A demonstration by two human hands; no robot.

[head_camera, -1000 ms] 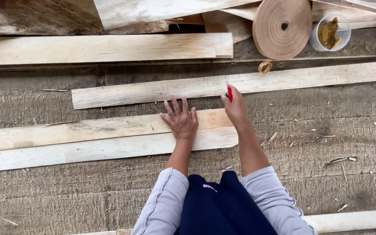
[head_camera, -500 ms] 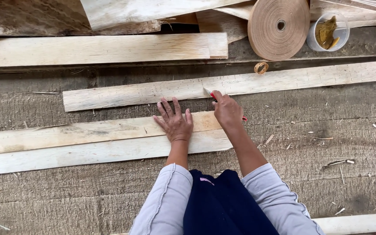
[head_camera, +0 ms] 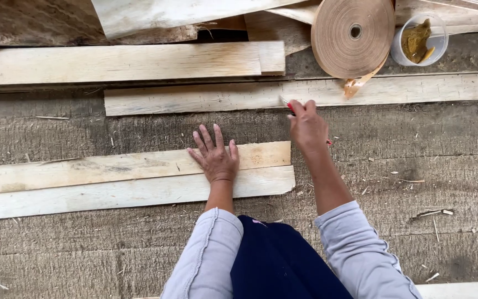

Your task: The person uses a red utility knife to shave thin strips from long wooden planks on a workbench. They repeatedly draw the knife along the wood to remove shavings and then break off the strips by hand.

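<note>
1. Left hand (head_camera: 215,156) lies flat, palm down, fingers (head_camera: 203,141) spread apart, on the upper of two pale strips (head_camera: 112,166) that lie side by side on the grey, rough surface (head_camera: 416,182); it grips nothing
2. The lower strip (head_camera: 112,194) touches the upper one along its long edge; both run off the left edge of the view and end just right of the left hand
3. Right hand (head_camera: 307,126) is closed, fingers together around a red-handled tool (head_camera: 290,106); only the red tip shows above the knuckles and a small red bit below the hand; its kind cannot be told
4. The tool tip sits at the lower edge of a long strip (head_camera: 206,98) that crosses the view farther from the person, well apart from the pair below
5. A tape roll (head_camera: 352,36), tan, stands on edge behind the long strip, its loose end (head_camera: 355,86) hanging onto that strip, near the right hand
6. A clear cup (head_camera: 419,41) with a yellow-brown mass inside stands just right of the roll
7. A wider board (head_camera: 123,62) lies behind the long strip at left, with more boards (head_camera: 183,14) stacked beyond it
8. Grey sleeves (head_camera: 360,249) and dark clothing fill the lower middle; chips and splinters (head_camera: 432,212) lie scattered at right
</note>
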